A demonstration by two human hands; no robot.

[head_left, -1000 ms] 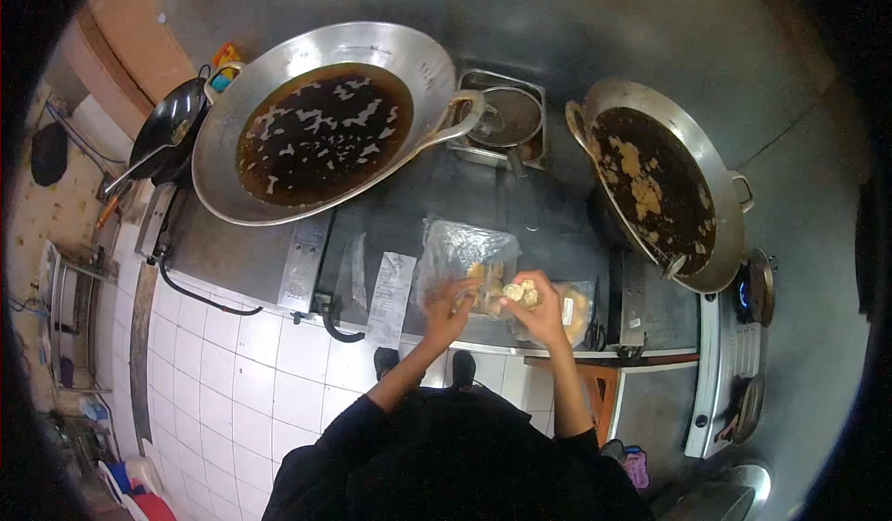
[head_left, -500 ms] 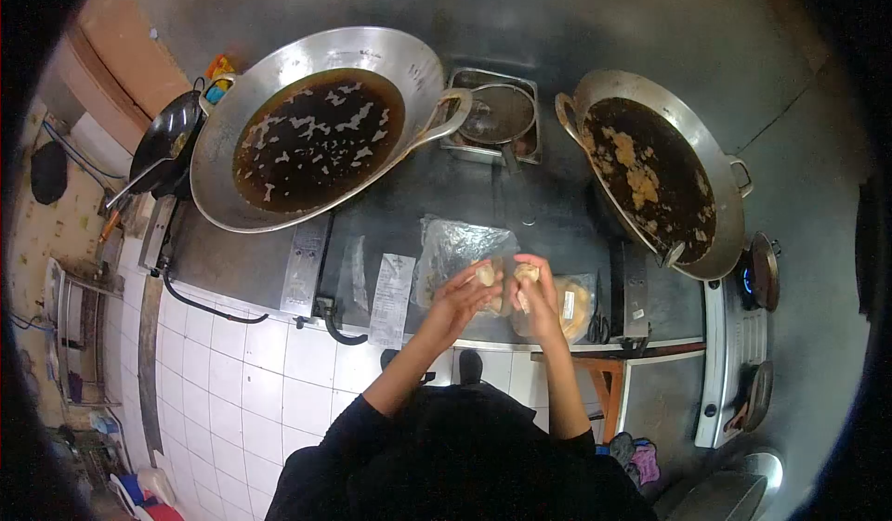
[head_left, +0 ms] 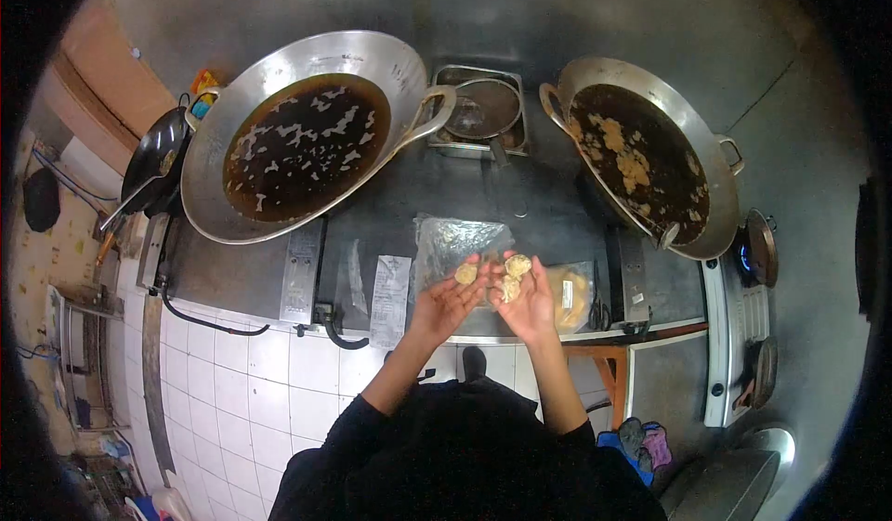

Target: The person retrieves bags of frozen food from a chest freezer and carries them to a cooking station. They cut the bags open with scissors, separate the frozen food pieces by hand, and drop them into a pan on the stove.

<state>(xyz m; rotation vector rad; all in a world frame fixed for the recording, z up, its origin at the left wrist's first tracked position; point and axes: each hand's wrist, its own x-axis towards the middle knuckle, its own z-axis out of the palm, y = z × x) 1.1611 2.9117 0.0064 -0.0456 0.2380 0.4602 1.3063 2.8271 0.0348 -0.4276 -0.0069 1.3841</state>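
Observation:
My left hand (head_left: 445, 305) is palm up, holding a round pale-yellow food piece (head_left: 466, 273) on its fingers. Beside it, my right hand (head_left: 531, 309) carries two similar lumps, an upper food piece (head_left: 518, 265) and a lower food piece (head_left: 509, 289). What kind of food they are I cannot tell. Under and behind my hands lies a clear plastic bag (head_left: 455, 236). A labelled clear pack of yellowish food (head_left: 571, 298) sits just right of my right hand.
A large wok of dark oil (head_left: 307, 149) stands at left, another wok of oil with floating crumbs (head_left: 641, 163) at right. Between them a strainer (head_left: 483, 110) rests on a metal tray (head_left: 452, 76). A printed paper slip (head_left: 390, 293) lies near the front edge. A flame burns at the right-hand stove (head_left: 746, 277).
Both hands have turned more palm up and their fingers have spread, so the pieces show more fully. Two pieces are now distinct in my right hand. The whole view has shifted slightly.

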